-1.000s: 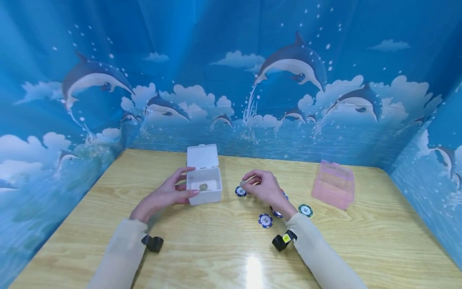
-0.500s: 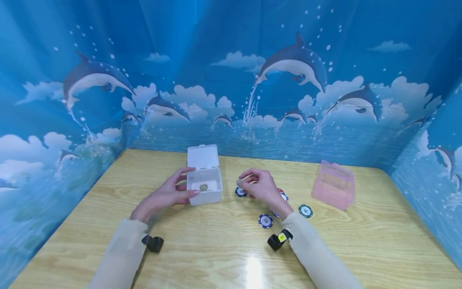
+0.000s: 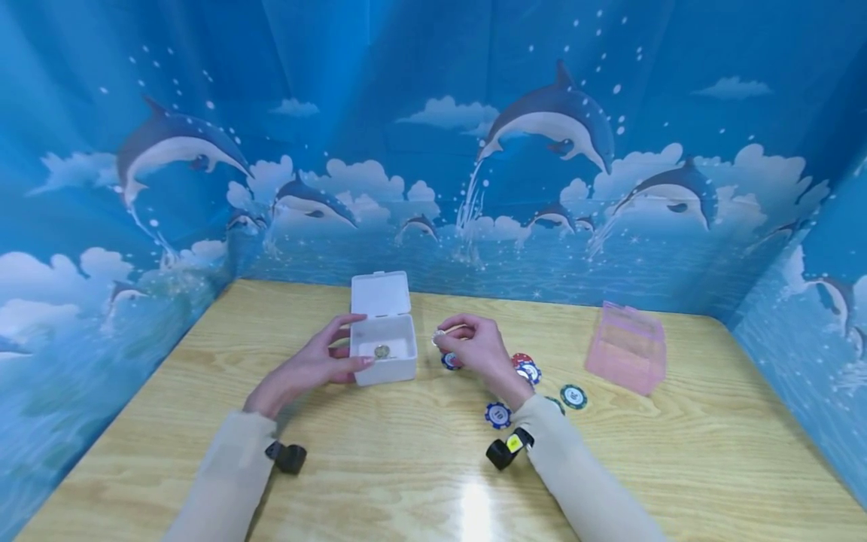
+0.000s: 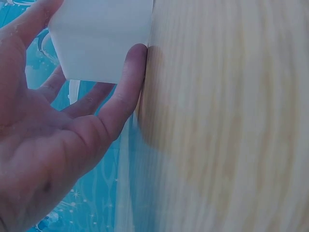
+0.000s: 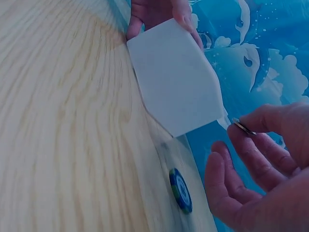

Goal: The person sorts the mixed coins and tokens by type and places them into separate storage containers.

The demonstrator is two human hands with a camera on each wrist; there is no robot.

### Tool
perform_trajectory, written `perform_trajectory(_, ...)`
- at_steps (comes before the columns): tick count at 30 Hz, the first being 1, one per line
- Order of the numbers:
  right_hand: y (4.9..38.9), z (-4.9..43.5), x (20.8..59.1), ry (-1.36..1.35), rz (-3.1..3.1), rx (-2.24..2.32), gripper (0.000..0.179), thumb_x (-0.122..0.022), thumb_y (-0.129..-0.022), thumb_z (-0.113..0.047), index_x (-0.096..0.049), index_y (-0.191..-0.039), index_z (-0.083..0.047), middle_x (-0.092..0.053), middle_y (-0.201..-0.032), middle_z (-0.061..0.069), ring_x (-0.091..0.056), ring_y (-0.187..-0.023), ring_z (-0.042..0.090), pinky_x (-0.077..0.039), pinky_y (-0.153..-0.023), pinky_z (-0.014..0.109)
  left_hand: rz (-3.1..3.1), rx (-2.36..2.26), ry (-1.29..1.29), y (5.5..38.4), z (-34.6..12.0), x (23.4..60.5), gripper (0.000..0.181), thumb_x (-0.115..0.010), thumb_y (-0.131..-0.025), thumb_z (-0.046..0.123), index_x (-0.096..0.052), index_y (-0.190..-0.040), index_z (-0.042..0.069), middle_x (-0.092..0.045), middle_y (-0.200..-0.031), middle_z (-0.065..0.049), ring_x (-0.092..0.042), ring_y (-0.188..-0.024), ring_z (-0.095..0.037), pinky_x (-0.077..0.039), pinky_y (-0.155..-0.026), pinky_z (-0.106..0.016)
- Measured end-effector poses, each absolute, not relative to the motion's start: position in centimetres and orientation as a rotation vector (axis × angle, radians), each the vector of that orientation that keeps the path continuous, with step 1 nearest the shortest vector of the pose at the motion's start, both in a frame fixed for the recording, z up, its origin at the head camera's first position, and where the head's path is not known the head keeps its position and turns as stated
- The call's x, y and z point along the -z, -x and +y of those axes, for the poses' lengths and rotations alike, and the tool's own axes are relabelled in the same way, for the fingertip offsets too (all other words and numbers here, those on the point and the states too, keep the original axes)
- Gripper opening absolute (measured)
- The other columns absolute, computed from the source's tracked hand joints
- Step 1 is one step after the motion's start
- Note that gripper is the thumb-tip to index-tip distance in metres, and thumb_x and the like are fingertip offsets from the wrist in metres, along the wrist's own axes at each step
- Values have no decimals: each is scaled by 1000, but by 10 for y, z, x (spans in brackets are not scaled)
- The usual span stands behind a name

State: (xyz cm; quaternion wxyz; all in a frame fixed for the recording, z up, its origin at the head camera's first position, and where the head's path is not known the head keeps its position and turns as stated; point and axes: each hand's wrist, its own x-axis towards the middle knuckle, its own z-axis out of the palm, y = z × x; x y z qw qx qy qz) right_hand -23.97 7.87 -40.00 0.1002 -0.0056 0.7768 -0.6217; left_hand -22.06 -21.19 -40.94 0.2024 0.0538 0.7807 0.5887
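A small white box [image 3: 383,369] stands on the table with its lid raised at the back and a coin [image 3: 382,351] on its floor. My left hand [image 3: 321,361] grips it from the left, thumb at the front rim and fingers along the far side. In the left wrist view its fingers [image 4: 126,82] lie against the white wall. My right hand [image 3: 477,348] pinches a shiny coin [image 3: 439,338] between thumb and forefinger, just right of the box. Below that hand lies a blue poker chip [image 3: 450,362], also seen in the right wrist view.
Red [image 3: 521,360] and blue chips [image 3: 530,373] lie clustered beside my right wrist. Nearer me is another blue chip [image 3: 498,415], and a green chip [image 3: 573,396] lies farther right. A pink translucent box [image 3: 627,348] rests at the right. A dolphin-print curtain [image 3: 433,150] borders the table.
My right hand has lifted the coin from near the blue chip and moved left toward the white box, uncovering more chips behind it. The left hand and box have stayed still.
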Motion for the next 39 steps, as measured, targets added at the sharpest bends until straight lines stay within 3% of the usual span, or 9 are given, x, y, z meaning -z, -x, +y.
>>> perform_trajectory(6,242,69,400,-21,2198,1923,25,-78,-88,-16,-72,-112,-10,-77,-99,7,-74,-100,30,-64,-77,37,2180,-1645,-149,221,-212,409,89,-77,-92,27,-21,-161,30,-34,-160,-21,-43,-143,-46,-59,-98,-44)
perform_trajectory(15,244,56,400,-64,2143,2006,24,-77,-88,-13,-71,-111,-7,-77,-93,5,-74,-86,17,-63,-72,33,2175,-1642,-134,221,-211,408,88,-76,-93,27,-21,-161,31,-36,-159,-21,-45,-142,-44,-60,-96,-44)
perform_trajectory(30,244,42,398,-120,2013,2104,25,-76,-89,-7,-69,-112,-3,-76,-92,6,-76,-92,26,-65,-79,42,2170,-1642,-126,222,-210,408,86,-76,-94,27,-21,-161,31,-38,-158,-20,-49,-139,-42,-60,-95,-44)
perform_trajectory(39,243,35,394,-130,1981,2123,24,-76,-88,-8,-69,-112,-5,-75,-93,6,-75,-99,32,-65,-75,40,2174,-1638,-111,222,-210,408,86,-76,-94,28,-22,-160,33,-37,-159,-19,-48,-140,-42,-60,-95,-45)
